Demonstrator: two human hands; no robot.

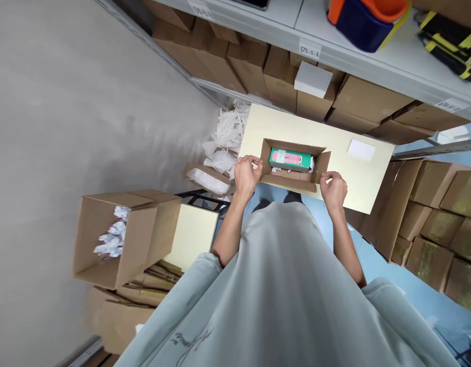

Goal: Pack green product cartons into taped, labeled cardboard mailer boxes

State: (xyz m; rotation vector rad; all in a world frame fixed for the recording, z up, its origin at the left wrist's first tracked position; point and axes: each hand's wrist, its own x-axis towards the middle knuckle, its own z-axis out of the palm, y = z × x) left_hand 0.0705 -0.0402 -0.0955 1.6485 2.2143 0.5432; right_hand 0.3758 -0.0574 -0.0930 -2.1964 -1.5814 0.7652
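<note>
A small open cardboard box (292, 179) sits on a pale yellow table (365, 176) in front of me. Inside it lies a green and pink product box (291, 158) on white paper scraps. My left hand (246, 176) grips the box's left flap. My right hand (333, 189) pinches the right flap at the near corner. Both hands stay at the box's near edge.
A white label (361, 149) lies on the table to the right. Shredded white paper (225, 137) is heaped left of the table. A big open carton (122, 237) with paper stands lower left. Stacked cartons (437, 224) line the shelves; a tape dispenser (367, 20) sits above.
</note>
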